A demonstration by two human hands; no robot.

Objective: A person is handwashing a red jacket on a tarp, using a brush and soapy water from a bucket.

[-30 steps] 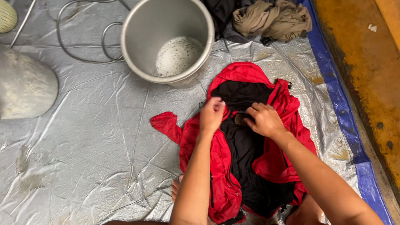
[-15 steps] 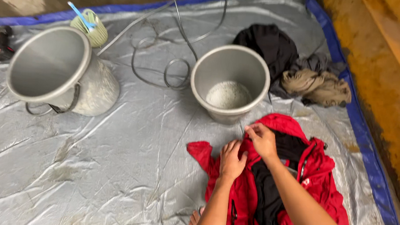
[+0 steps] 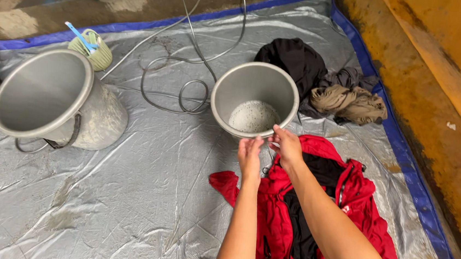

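Note:
Both my arms reach forward over a red jacket with a black lining [image 3: 316,218] spread on the silver tarp. My left hand [image 3: 249,157] and my right hand [image 3: 286,146] meet at the near rim of a small round metal bucket [image 3: 227,99]. The fingers of both hands close on that rim. The bucket stands upright, with a little foamy white water at its bottom. The jacket's collar lies just under my hands, and one red sleeve [image 3: 225,182] sticks out to the left.
A larger metal bucket [image 3: 41,95] lies tilted at the left, with a green cup holding a blue brush [image 3: 91,47] behind it. A grey hose [image 3: 181,90] coils beside the small bucket. Black and tan clothes [image 3: 327,85] are piled at the back right. An orange wall [image 3: 442,80] borders the tarp's blue edge.
My hands left the jacket's middle and moved up to the small bucket's near rim. The view has swung up and left, which brings the large bucket and the cup fully into sight.

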